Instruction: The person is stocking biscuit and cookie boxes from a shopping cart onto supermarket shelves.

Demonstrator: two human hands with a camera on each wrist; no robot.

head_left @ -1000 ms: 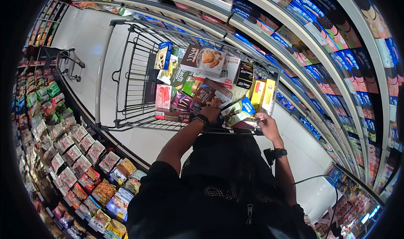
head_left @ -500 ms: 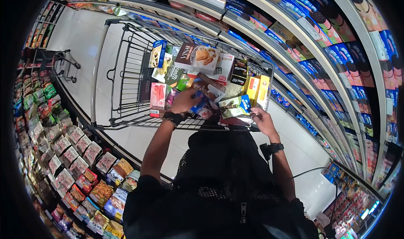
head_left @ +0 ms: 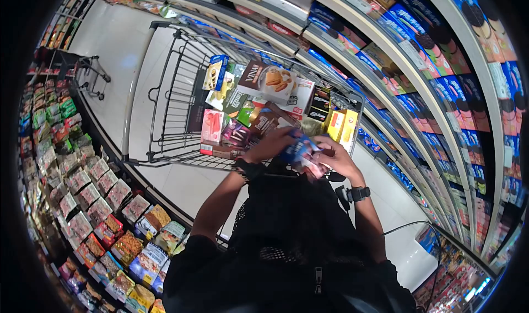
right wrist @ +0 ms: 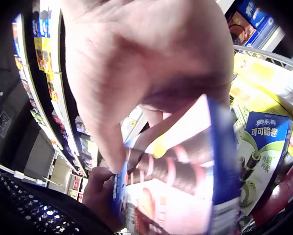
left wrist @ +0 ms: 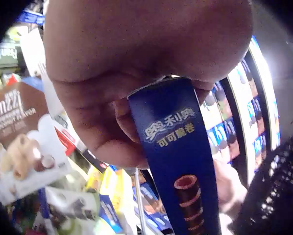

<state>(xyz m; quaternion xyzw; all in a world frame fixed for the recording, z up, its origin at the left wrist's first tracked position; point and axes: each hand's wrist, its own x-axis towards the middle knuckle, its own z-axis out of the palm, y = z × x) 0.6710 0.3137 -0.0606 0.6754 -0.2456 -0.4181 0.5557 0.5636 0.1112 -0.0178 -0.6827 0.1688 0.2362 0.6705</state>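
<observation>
Both hands hold a blue and pink box of wafer rolls (head_left: pixel 302 152) (left wrist: pixel 178 156) (right wrist: pixel 171 181) at the cart's near edge. My left hand (head_left: pixel 271 146) (left wrist: pixel 136 54) has its fingers curled round one end of the box. The other side is pinched by my right hand (head_left: pixel 336 158) (right wrist: pixel 146 58). Below the box, in the right wrist view, lies a green, white and blue box (right wrist: pixel 265 156). A brown Franzzi box (head_left: pixel 269 120) (left wrist: pixel 24 142) lies among the other packages in the cart.
The wire shopping cart (head_left: pixel 175 100) holds several boxes, including a brown and white one (head_left: pixel 267 81) and yellow ones (head_left: pixel 341 126). Shelves of blue boxes (head_left: pixel 410 106) line the right. Packaged snacks (head_left: pixel 99 211) fill a display at left; another cart (head_left: pixel 91 78) stands beyond.
My left hand moved off the packages on the cart's left side, bringing the blue and pink box to the right. My right hand left the green and blue box and took hold of this one.
</observation>
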